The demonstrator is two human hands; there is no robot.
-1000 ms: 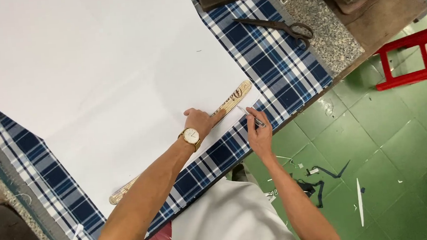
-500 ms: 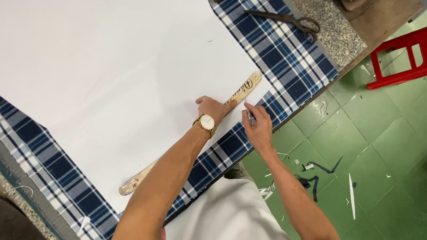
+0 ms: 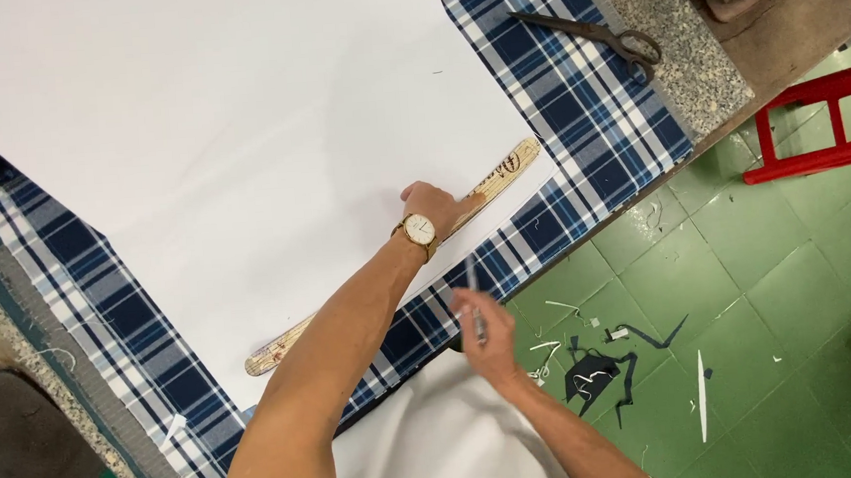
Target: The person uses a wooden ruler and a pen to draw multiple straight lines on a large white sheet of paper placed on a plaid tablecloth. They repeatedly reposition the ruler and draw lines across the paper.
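We press our left hand (image 3: 435, 204) flat on the wooden ruler (image 3: 402, 256), which lies slantwise along the near edge of the big white paper sheet (image 3: 238, 132) spread over the blue plaid cloth (image 3: 575, 99). The palm sits toward the ruler's far end, fingers spread, clamping it rather than gripping it. Our right hand (image 3: 487, 330) hangs off the table edge, over the green tiled floor (image 3: 767, 275), pinching a thin pen-like marker (image 3: 473, 296); it is motion-blurred, so we cannot be sure what kind of tool it is.

To do this well, we keep the weight of the left palm straight down so the ruler does not pivot about the hand, since its near end lies unheld. We bring the tip to the ruler's edge, hold it upright, and draw in one even pass. The scissors (image 3: 591, 36) lie well apart at the far corner.
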